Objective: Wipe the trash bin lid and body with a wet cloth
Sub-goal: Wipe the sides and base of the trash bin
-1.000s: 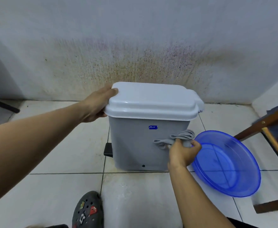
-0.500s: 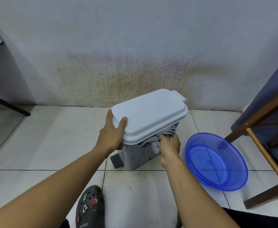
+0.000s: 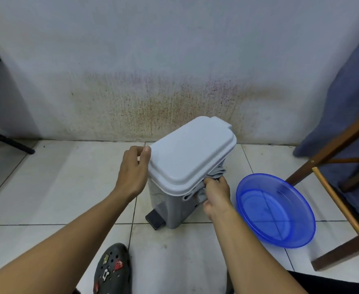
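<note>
Down on the tiled floor (image 3: 68,187), the trash bin lid (image 3: 191,153) sits closed over the grey body (image 3: 174,209). At the bin's four o'clock, our right hand (image 3: 215,194) grips the bunched cloth (image 3: 215,177) against the body, just under the lid's rim. Our left hand (image 3: 133,170) is curled at the lid's nine o'clock corner; whether it grips, we cannot tell. We judge the body wipe is in hand, and the next stroke needs the bin steadied. A blue basin (image 3: 275,211) lies at three o'clock.

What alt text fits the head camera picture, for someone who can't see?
A person's right hand holds a grey cloth against a grey pedal bin under its lid; the left hand is at the lid's corner. A blue basin sits on the floor beside it.
</note>
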### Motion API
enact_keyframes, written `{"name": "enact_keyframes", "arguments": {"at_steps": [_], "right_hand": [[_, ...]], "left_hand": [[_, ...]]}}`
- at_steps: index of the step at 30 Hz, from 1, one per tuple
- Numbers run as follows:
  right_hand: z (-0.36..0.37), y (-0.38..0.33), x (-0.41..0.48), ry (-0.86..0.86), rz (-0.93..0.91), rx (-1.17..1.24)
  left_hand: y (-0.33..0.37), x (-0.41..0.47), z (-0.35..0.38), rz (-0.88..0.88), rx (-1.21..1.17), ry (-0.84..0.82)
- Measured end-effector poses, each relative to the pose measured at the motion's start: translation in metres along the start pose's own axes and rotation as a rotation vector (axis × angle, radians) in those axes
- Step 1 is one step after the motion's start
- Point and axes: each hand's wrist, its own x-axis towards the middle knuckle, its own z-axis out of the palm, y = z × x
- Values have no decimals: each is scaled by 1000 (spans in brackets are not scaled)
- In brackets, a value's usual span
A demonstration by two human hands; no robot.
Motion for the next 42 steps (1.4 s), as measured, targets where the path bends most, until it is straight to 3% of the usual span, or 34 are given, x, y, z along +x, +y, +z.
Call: {"name": "enact_keyframes", "arguments": {"at_steps": [4, 8, 11, 15, 18, 25, 31, 35, 42], "right_hand": [[-23, -22, 16, 8, 16, -60], [-43, -29, 24, -3, 36, -119], [-49, -24, 23, -48, 55, -75], [-49, -24, 22, -81, 42, -27], [-49, -35, 25, -102, 7, 27], [-27, -76, 39, -102, -96, 72], [0, -76, 35, -67, -311, 32], [7, -62, 35, 28, -579, -342], [28, -46, 28, 79, -1071, -697]], "left_hand": [[-22, -14, -2, 89, -21, 5], [-43, -7, -11, 427, 453, -205], [-36, 1, -6, 739, 704, -184], [-20, 18, -5, 992, 718, -234], [-11, 25, -5, 1087, 727, -321], [46, 61, -8, 970, 713, -269], [75, 103, -15, 759, 839, -276], [87, 115, -12, 656, 795, -271], [97, 128, -11, 587, 815, -371]]}}
